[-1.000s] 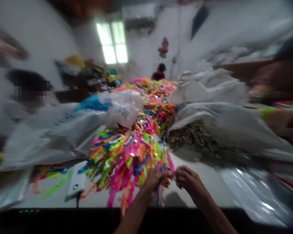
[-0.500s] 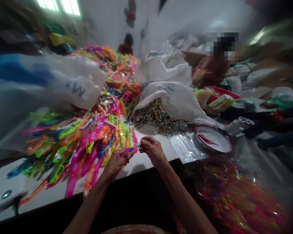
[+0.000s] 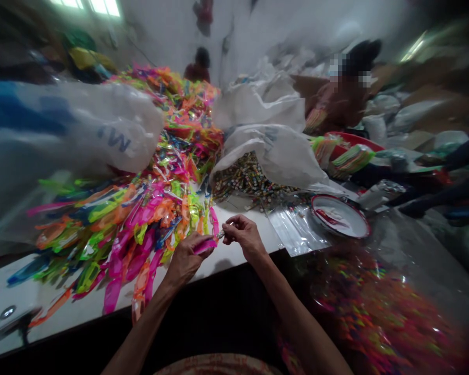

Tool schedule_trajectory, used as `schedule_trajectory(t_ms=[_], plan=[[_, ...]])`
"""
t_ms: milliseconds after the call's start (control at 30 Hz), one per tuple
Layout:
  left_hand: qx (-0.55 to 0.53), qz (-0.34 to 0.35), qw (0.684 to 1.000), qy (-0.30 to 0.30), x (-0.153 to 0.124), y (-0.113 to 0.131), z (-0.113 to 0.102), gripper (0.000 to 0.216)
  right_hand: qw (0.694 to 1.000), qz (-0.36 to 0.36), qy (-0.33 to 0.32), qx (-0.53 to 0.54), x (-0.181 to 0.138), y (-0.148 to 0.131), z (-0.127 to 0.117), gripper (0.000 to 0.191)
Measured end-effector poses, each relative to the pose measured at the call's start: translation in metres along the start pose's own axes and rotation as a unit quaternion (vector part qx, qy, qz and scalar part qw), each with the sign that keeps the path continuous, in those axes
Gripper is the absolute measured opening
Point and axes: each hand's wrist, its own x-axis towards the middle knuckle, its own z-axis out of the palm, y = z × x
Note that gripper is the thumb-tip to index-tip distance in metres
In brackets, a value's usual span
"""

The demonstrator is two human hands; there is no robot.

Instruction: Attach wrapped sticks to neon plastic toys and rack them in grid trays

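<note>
Head-worn view (the only one), facing forward and down, near tabletop [image 3: 234,255]

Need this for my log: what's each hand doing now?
Left hand: closed, holding a pink plastic piece.
Right hand: closed, pinching a small pale piece, unclear what.

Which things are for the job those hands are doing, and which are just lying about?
Probably for the job: pink piece in left hand, small part in right hand, colourful heap, tiny bits.

Seemingly lying about: red-rimmed dish, clear plastic.
</note>
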Motion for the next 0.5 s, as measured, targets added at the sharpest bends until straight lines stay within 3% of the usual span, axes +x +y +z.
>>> schedule_trajectory(t_ms=[200,367,467,500], plan=[[-0.04,-0.014,0.999,-0.022,0.003,-0.003,0.005,0.03,1.0,-0.001,0.012,-0.025,-0.004,0.003,-0.003,0.037],[0.075,0.025,0.997,-0.002,-0.002,-0.002,0.012,0.017,0.994,0.008,0.035,-0.099,-0.011,0.002,-0.008,0.039],[0.141,0.032,0.989,0.007,0.003,-0.012,0.015,0.011,0.991,0.034,0.03,-0.125,-0.002,0.02,-0.015,0.04],[0.149,0.034,0.988,0.003,0.005,-0.016,0.016,0.01,0.991,0.018,0.057,-0.123,0.002,0.029,-0.017,0.041]])
